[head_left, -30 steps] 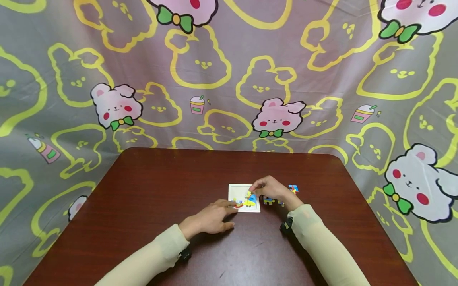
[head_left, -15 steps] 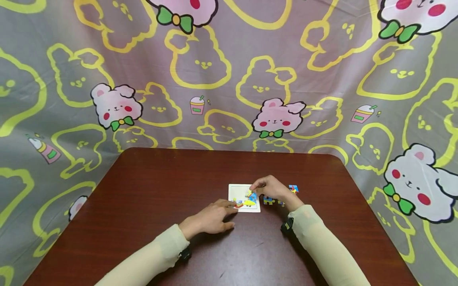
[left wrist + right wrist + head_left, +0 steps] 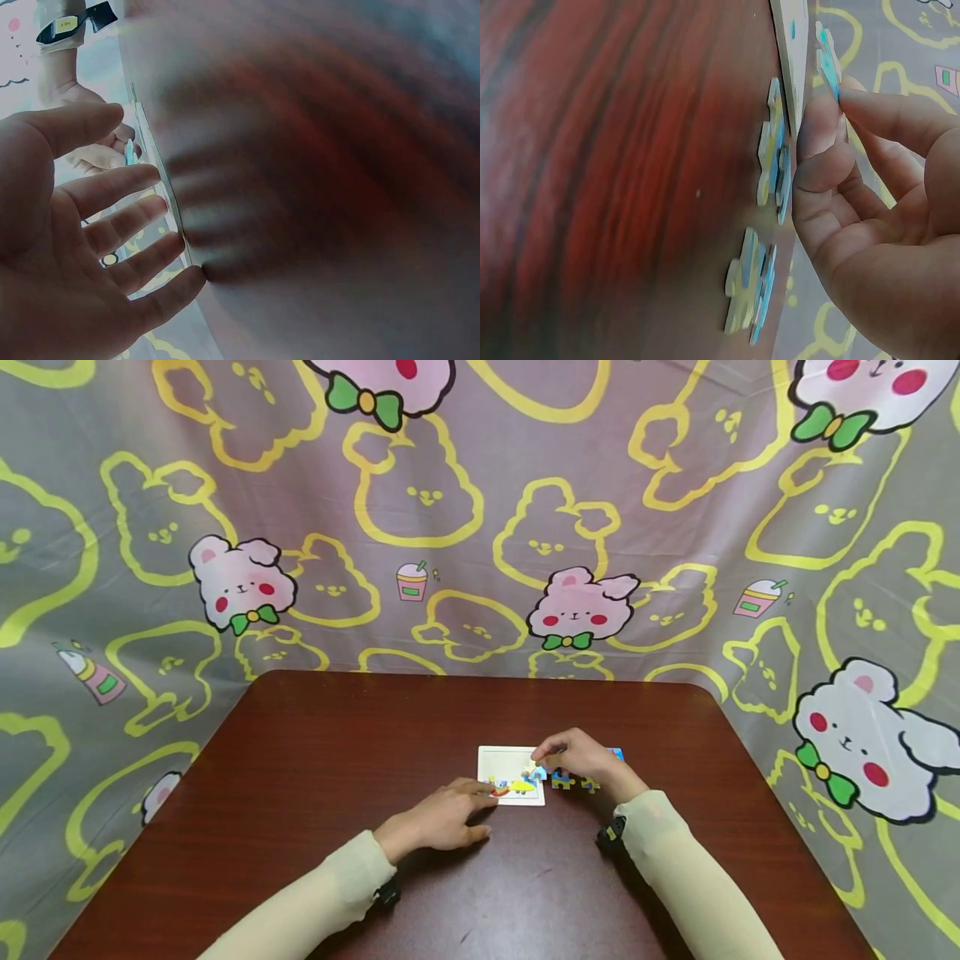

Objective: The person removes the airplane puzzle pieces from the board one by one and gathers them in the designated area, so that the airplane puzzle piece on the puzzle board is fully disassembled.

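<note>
A cream puzzle tray lies on the table with several coloured pieces along its lower part. My left hand spreads its straight fingers at the tray's lower left edge; in the left wrist view its fingertips line up along that edge. Between thumb and forefinger, my right hand pinches a blue puzzle piece, tilted up over the tray's right side. The right fingers partly cover this piece in the head view.
To the right of the tray lie loose puzzle pieces, another piece beside them, and a blue one partly behind the right hand. A brown wooden table reaches back to a patterned curtain.
My right hand has shifted slightly right, and the blue piece has come away from its earlier spot and tilted with it. My left hand stays in place.
</note>
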Available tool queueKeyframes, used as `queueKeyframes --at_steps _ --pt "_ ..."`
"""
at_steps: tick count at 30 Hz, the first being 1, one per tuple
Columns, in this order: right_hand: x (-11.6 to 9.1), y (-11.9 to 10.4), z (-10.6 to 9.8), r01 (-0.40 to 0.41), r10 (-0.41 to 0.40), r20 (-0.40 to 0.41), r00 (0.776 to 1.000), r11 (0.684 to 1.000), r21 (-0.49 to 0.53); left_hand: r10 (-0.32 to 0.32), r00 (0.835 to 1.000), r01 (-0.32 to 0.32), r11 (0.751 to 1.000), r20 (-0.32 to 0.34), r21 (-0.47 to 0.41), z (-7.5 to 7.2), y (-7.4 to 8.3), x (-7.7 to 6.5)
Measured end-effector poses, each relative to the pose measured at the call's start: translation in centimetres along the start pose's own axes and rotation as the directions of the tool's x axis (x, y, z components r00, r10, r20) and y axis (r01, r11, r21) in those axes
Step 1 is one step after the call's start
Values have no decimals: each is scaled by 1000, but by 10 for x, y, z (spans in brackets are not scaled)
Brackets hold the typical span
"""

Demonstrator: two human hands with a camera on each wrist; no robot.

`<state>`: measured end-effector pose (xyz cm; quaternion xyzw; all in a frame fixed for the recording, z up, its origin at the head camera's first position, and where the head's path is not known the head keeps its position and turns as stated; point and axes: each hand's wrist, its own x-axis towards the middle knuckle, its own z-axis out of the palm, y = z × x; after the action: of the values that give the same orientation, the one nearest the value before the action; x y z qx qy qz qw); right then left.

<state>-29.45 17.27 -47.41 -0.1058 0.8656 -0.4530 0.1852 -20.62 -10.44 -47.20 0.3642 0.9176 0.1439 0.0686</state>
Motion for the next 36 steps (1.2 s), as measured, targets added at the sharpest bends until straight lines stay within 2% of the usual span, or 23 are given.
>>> queueKeyframes --at_steps 9,14,24,31,36 --pt "-4 3 -9 17 -17 14 1000 1000 25 -4 1000 4 1000 -14 -27 -3 -2 1" --pt "-3 9 -13 34 -34 14 999 999 6 -24 999 24 999 -21 -30 -5 -4 2" --pt "-8 13 -20 40 -40 37 999 999 4 -19 995 16 999 -93 -37 -7 -13 5" --pt "-12 15 -24 62 -61 34 998 998 -12 -57 995 57 998 -77 1 -8 -20 11" --pt "-15 14 -27 55 -54 41 998 998 -8 -88 994 87 996 -63 -11 -9 -23 15"
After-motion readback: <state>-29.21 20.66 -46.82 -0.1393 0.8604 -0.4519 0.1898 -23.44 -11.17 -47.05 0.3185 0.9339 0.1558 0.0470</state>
